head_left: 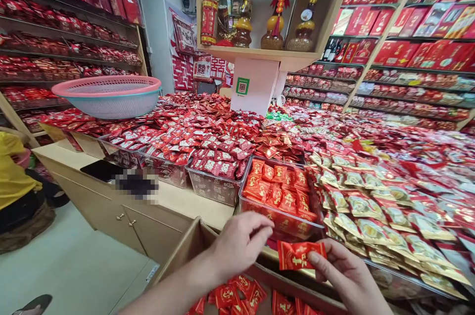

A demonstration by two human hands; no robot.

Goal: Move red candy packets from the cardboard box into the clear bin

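Note:
My right hand (349, 275) pinches a red wrapped candy (299, 255) with gold lettering between thumb and fingers, above the edge of an open cardboard box (176, 255). Just left of that candy, my left hand (243, 243) is curled, its thumb and fingertips close together, and no object shows in it. It hovers at the front of a clear plastic bin (282, 218) filled with similar red candies (274, 191). More red candies (237, 297) lie inside the cardboard box below my hands.
Gold-and-red packets (371, 211) are heaped at right. Bins of dark red packets (220, 161) line the counter, with a pink-and-blue basket (107, 97) behind. A black flat object (104, 170) lies on the counter edge. A person in a yellow top (13, 171) is at far left.

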